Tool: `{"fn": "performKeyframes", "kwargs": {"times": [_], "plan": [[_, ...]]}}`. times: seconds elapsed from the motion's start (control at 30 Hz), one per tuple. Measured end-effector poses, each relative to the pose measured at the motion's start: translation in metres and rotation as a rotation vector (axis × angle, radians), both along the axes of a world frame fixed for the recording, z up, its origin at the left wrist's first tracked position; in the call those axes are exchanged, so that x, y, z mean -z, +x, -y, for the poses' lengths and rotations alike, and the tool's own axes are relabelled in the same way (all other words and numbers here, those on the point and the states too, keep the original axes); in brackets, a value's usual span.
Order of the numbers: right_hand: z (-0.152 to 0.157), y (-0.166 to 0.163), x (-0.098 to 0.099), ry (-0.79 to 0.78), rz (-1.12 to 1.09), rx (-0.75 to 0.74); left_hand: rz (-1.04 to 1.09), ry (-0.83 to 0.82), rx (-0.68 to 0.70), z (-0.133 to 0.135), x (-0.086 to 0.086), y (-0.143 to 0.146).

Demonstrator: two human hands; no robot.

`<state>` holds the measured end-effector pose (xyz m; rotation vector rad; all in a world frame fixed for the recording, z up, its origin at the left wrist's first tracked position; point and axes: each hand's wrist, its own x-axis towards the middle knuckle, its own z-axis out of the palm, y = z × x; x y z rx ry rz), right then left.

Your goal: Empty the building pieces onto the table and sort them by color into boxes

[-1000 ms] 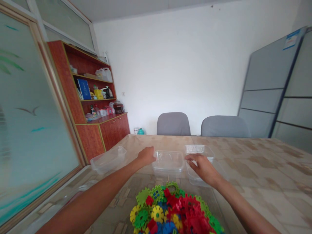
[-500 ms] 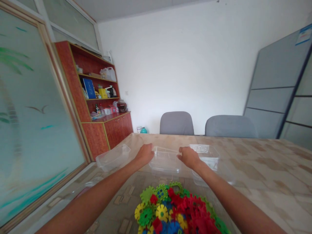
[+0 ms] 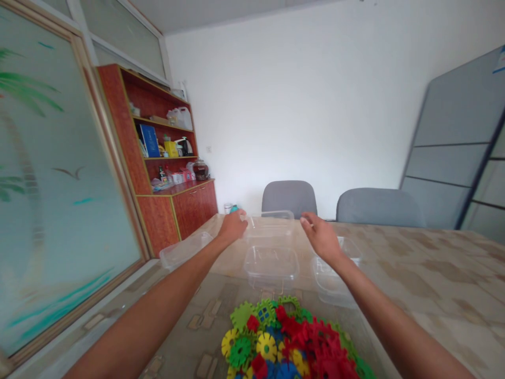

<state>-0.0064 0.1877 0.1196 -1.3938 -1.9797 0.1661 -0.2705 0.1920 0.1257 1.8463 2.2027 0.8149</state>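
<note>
Both my hands hold a clear plastic box point(image 3: 272, 226) lifted above the table. My left hand point(image 3: 232, 226) grips its left end and my right hand point(image 3: 321, 238) grips its right end. Directly below it a second clear box point(image 3: 271, 265) stays on the table. Another clear box point(image 3: 330, 278) lies under my right wrist, and one more clear box point(image 3: 182, 249) sits near the table's left edge. A heap of red, green, yellow and blue gear-shaped toy pieces point(image 3: 290, 345) lies close in front of me.
The patterned table point(image 3: 426, 273) stretches far to the right. Two grey chairs point(image 3: 290, 197) stand at its far side. A red wooden shelf cabinet point(image 3: 161, 158) stands at the left wall, with a frosted glass door point(image 3: 47, 200) nearer me.
My right hand moved from the right box to the middle one. Both hands then lifted the upper clear box off the one beneath it, up and away from me.
</note>
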Motion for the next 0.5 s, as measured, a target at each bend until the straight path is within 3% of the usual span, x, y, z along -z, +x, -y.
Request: {"fn": "performKeyframes", "kwargs": {"times": [0.1, 0.23, 0.4, 0.5], "plan": [[0.006, 0.026, 0.003, 0.016, -0.061, -0.039, 0.055, 0.004, -0.062, -0.022, 0.003, -0.009], [0.007, 0.08, 0.028, -0.021, -0.147, 0.033, 0.133, -0.039, -0.102, -0.043, 0.027, -0.02], [-0.006, 0.149, 0.072, -0.142, -0.347, 0.19, 0.276, -0.132, -0.01, -0.058, 0.064, -0.022], [-0.008, 0.166, 0.091, -0.247, -0.507, 0.167, 0.376, -0.105, 0.079, -0.065, 0.079, -0.017]]}}
